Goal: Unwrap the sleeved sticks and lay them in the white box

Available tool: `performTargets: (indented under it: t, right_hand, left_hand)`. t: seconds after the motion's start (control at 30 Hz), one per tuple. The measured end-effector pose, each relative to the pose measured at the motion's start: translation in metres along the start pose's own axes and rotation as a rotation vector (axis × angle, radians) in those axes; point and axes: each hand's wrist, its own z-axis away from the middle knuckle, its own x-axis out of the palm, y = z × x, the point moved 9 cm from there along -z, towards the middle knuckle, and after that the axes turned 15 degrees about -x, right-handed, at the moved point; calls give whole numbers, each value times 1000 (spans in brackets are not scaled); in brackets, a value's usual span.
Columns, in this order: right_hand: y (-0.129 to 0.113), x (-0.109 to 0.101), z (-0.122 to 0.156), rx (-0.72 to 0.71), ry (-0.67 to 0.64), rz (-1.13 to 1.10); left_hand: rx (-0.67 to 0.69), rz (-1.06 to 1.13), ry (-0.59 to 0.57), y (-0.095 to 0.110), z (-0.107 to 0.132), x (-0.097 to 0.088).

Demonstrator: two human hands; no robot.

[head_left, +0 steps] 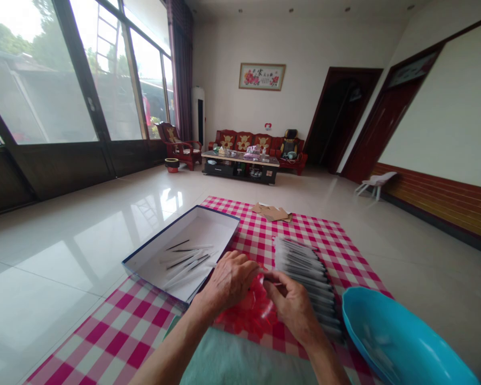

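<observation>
My left hand (232, 278) is closed, fingers curled, above a red see-through container (244, 315) with small red pieces. A pale thin stick end shows at its left side, and I cannot tell whether it is in the hand. My right hand (291, 305) is closed in a pinch, its fingertips meeting those of the left; what they hold is hidden. To the right lies a dense row of pens (304, 272), clear-barrelled with dark parts. Left of my hands, a shallow blue-edged box (200, 219) holds several white and black thin sticks (188, 262).
A blue basin (409, 315) with a few pale pieces stands at the lower right. Brown cardboard pieces (272, 213) lie on the checked cloth (324, 232). A green cloth (232, 355) is nearest me. Beyond are a low table (240, 158) and wooden seats.
</observation>
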Motion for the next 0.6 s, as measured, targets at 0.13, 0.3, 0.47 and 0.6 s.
performTargets:
  t: [0.13,0.3,0.47,0.6]
  right_hand:
    - [4,1,0,19,25,-50]
    - [9,3,1,26,28,-86]
    - [9,-10,0,24,147,-80]
    - [4,-10,-1,4,143,-56]
  left_hand:
    - [11,-6,3,4,2,0]
    - [14,-10,12,2,1,0]
    - [6,-40,4,3,1,1]
    - [9,-35,1,5,1,2]
